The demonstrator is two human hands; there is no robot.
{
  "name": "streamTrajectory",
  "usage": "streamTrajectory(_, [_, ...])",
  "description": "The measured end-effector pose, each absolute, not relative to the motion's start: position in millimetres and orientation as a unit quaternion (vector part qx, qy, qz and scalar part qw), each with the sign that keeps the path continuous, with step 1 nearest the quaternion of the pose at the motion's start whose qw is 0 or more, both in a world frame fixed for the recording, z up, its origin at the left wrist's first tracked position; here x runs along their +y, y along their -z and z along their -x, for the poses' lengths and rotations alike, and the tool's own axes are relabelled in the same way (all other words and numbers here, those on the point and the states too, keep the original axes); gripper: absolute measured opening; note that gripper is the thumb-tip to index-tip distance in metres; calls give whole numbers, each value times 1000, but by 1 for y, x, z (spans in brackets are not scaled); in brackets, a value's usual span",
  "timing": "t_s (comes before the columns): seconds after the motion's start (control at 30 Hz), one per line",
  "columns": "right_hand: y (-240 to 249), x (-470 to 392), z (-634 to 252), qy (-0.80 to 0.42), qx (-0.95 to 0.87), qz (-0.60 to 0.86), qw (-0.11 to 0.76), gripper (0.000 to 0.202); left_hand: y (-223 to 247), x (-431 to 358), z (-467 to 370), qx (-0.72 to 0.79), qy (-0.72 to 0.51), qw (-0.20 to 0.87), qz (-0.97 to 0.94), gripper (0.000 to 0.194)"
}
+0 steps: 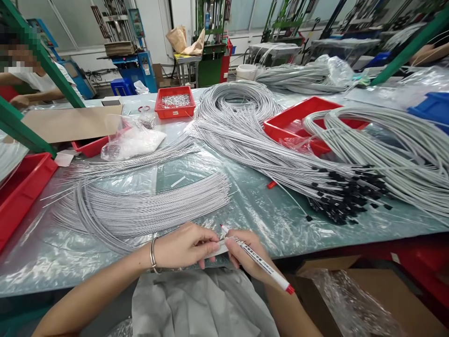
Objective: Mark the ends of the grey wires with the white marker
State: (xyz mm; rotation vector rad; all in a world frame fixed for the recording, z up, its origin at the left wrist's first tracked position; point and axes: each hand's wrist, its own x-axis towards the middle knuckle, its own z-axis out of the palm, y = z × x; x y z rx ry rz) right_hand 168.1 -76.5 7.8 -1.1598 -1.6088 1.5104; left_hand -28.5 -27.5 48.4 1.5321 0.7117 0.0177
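My left hand (187, 245), with a metal bangle at the wrist, pinches a short flat bundle of pale wires (220, 249) at the table's front edge. My right hand (247, 252) holds a white marker (263, 265) with a red end; its red tip points up and left, and its fingers also touch the pale bundle. Just beyond my left hand lies a wide fan of grey wires (157, 208). Farther right, a long bundle of grey wires (242, 140) ends in many black tips (343, 192).
A red tray of small metal parts (175, 100) stands at the back. Another red tray (280, 122) lies partly under coiled cables (396, 150). Plastic bags (131, 142) are at left. An open cardboard box (386, 290) is below right. A person (38, 84) sits at far left.
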Motion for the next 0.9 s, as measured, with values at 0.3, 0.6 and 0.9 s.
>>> streamTrajectory(0.3, [-9, -76, -168, -565, -620, 431, 332, 39, -47, -24, 27, 301, -35, 683, -665, 29])
streamTrajectory(0.6, [-8, -76, -165, -540, -637, 443, 326, 34, -48, -28, 15, 319, -14, 695, -644, 29])
streamTrajectory(0.9, [2, -81, -165, -350, -643, 478, 485, 38, -50, -11, 21, 348, -31, 762, -545, 32])
